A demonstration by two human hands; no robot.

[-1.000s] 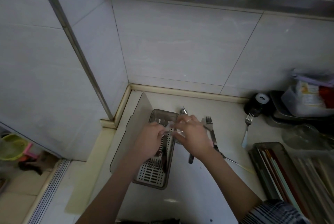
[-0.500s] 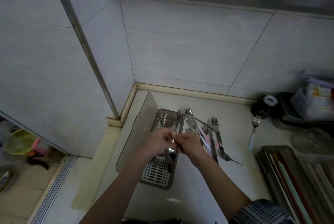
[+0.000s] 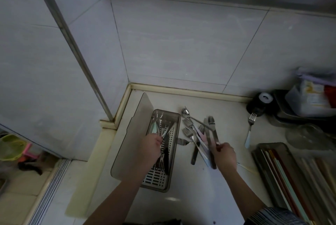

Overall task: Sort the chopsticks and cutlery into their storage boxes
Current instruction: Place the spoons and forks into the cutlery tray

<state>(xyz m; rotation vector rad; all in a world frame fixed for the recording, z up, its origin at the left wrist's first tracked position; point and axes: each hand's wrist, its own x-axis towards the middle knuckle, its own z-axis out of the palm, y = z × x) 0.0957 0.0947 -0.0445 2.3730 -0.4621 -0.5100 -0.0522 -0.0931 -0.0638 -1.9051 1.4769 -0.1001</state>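
Observation:
A slotted cutlery box (image 3: 173,115) stands on the counter with several pieces of cutlery in it. My left hand (image 3: 151,149) is over the box and grips cutlery lying in it. To the right, a loose pile of forks, a knife and a spoon (image 3: 197,131) lies on the counter. My right hand (image 3: 224,154) pinches the handle of a fork (image 3: 211,123) at the pile's right side. A chopstick box (image 3: 262,159) with several chopsticks sits at the far right.
The box's clear lid (image 3: 135,134) leans at its left, by the wall corner. A white-handled fork (image 3: 250,130) lies apart to the right. A black round container (image 3: 260,103), a metal tray with a plastic tub (image 3: 309,101) and a glass lid (image 3: 307,135) crowd the right.
My hands were together over the box's right edge. They have parted: the left stays over the box, the right has moved right to the loose pile and taken a fork handle.

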